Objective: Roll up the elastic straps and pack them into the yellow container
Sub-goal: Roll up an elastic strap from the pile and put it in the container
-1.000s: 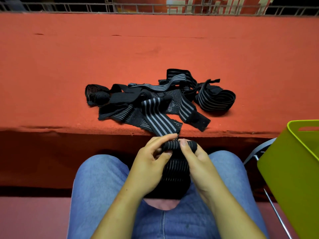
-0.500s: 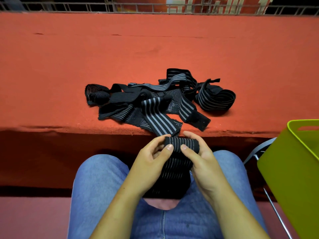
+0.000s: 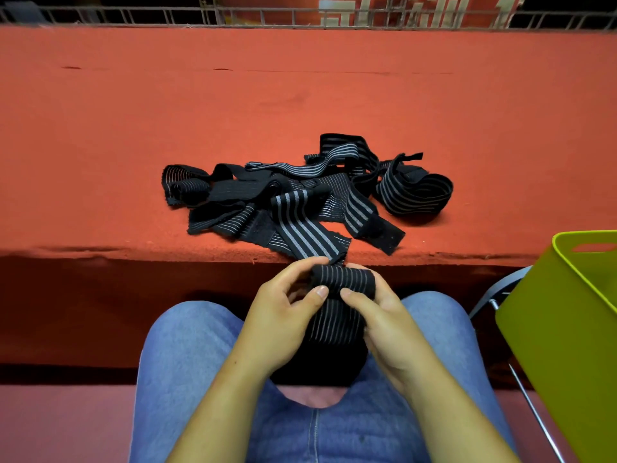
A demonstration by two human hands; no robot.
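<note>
Since a second ago your strap roll [image 3: 344, 277] has fattened, thumbs lower on its front. On the red table [image 3: 133, 128] lies the loose strap pile [image 3: 300, 202]; yellow container [image 3: 567, 329] at your right, cut by the frame edge. Your left hand [image 3: 283, 315] and right hand [image 3: 387, 325] both pinch the roll (long axis left-right) over your lap; its tail hangs down, end lost in shadow.
</note>
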